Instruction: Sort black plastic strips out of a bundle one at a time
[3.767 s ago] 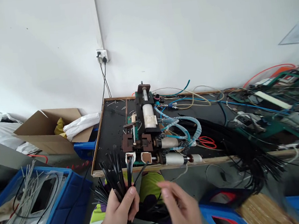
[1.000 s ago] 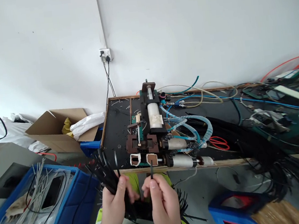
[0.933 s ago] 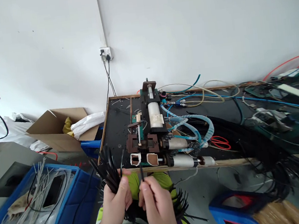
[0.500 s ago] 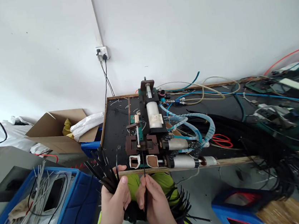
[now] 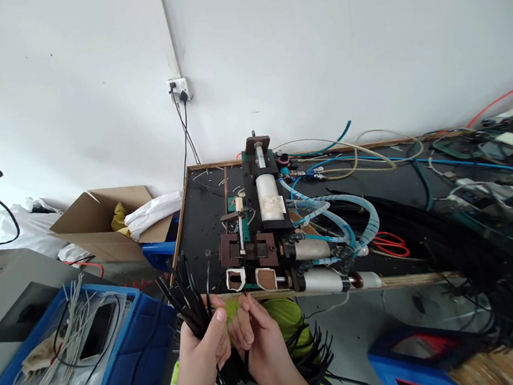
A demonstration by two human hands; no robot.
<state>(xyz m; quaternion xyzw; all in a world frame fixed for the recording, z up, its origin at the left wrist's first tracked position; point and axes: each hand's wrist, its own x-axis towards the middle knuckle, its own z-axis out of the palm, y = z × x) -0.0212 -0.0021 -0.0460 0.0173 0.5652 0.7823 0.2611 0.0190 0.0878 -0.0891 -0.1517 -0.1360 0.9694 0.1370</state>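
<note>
My left hand (image 5: 205,345) is wrapped round a bundle of black cables (image 5: 187,296), whose cut ends fan upward past the thumb. One thin cable (image 5: 207,278) stands apart from the others, curving up toward the bench edge. Close beside it, my right hand (image 5: 259,331) pinches a single black cable, mostly hidden by the fingers. The fingertips are just below the two white-rimmed jaw pads (image 5: 266,278) of a pneumatic machine (image 5: 270,197) at the bench's front edge. The pads are apart. More black cables (image 5: 318,352) hang over my lap.
A blue crate (image 5: 122,356) with white wires and a phone stands at left, a cardboard box (image 5: 103,228) behind it. Air hoses (image 5: 365,217) and a long heap of black cables (image 5: 457,250) occupy the bench's right. A blue stool-like frame (image 5: 387,366) is below.
The single cable that reached up between the machine's jaws no longer shows there. My right hand has shifted slightly up and closer to my left hand. The whole view has moved slightly.
</note>
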